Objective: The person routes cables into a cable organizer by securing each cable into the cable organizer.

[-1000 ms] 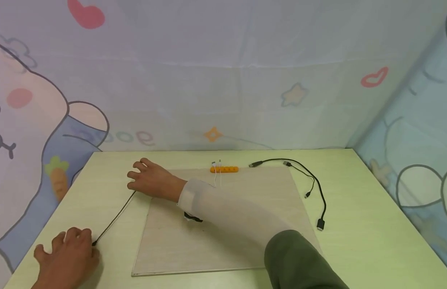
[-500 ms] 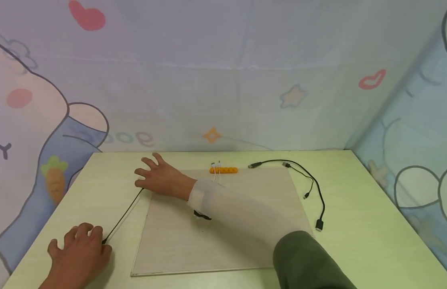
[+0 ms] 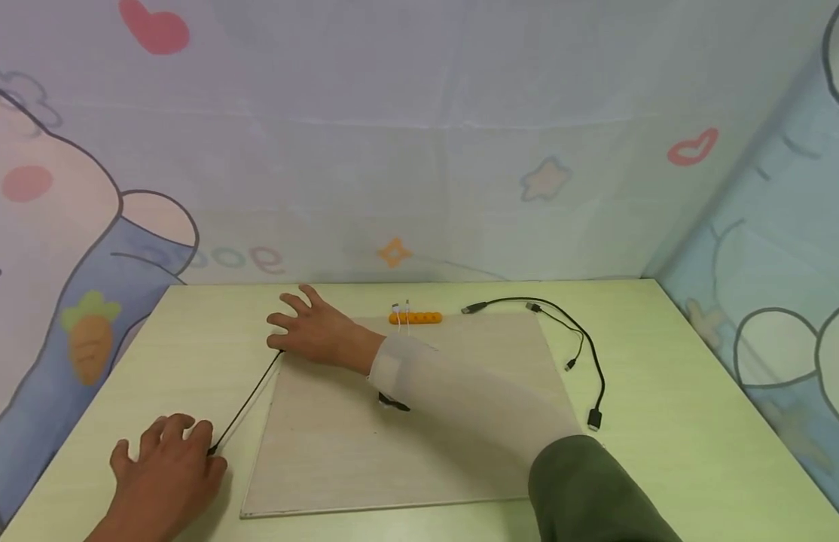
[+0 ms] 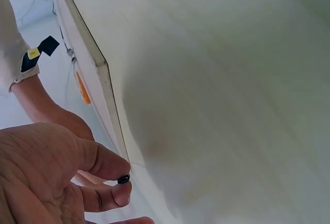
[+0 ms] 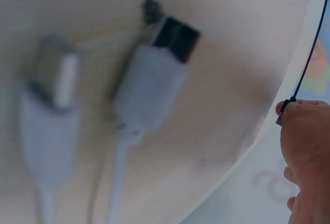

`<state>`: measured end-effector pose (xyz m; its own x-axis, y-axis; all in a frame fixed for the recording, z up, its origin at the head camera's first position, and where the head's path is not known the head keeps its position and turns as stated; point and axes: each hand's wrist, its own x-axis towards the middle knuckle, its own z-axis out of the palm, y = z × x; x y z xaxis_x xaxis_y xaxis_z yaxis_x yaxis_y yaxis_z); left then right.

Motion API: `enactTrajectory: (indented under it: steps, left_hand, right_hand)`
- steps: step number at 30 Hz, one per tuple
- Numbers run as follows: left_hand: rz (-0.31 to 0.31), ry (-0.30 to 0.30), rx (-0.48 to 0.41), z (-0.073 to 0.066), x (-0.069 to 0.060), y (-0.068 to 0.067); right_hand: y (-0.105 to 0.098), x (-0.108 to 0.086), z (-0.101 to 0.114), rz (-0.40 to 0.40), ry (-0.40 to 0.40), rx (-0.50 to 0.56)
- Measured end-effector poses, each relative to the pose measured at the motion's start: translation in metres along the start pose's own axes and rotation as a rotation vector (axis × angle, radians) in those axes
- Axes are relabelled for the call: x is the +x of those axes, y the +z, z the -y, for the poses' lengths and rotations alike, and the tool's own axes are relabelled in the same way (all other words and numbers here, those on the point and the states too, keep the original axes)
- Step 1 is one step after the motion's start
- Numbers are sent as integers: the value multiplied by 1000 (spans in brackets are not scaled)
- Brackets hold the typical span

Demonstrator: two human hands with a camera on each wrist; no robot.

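A thin black USB cable (image 3: 248, 403) is stretched between my hands at the board's left edge. My left hand (image 3: 165, 474) pinches the small black plug (image 4: 124, 179) at its near end between thumb and finger. At the far end, my right hand (image 3: 318, 327) grips the USB plug (image 5: 285, 109), whose metal tip sticks out. The other fingers of both hands are spread and bent. An orange cable holder (image 3: 419, 318) lies at the board's back edge, with two white cable ends in its left slots. Two white USB plugs (image 5: 149, 87) appear large and blurred in the right wrist view.
A thin board (image 3: 324, 467) lies on the pale table (image 3: 670, 467), partly under my right forearm. To its right are a thick black cable (image 3: 582, 331) and a thinner, shorter black cable (image 3: 562, 320). A printed curtain (image 3: 460, 188) stands behind the table.
Both hands have moved to the right with the black USB cable stretched between them, bringing it up to the board's left edge. The grip of each hand looks the same.
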<state>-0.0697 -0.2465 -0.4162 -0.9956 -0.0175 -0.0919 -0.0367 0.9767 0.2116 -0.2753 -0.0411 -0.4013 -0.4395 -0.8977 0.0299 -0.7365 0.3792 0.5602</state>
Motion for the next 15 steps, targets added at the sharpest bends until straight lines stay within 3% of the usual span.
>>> enactTrajectory:
  steps: [8,15]
  left_hand:
    - [-58,39,0,-14,0,2]
    - [-29,65,-2,-31,4,-4]
  right_hand:
    - [2,-8,-6,3,-5,14]
    - [6,-15,-13,20,15,26]
